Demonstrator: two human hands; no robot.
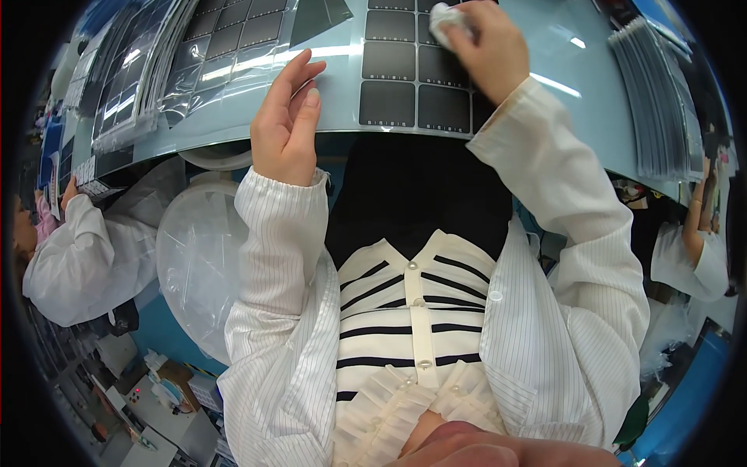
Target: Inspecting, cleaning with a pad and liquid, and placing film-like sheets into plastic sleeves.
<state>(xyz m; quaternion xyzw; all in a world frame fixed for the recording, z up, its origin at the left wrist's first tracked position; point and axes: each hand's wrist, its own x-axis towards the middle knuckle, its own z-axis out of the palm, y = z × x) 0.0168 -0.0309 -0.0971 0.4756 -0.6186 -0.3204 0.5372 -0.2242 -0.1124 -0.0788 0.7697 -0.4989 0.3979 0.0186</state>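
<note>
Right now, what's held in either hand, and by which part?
The right hand grips a white wad by its right side; the left hand holds nothing.

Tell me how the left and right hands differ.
The left hand is open and empty; the right hand grips a white wad. The left hand is left of the central dark panels; the right hand is over their right side. Both emerge from pale, finely striped sleeves.
</note>
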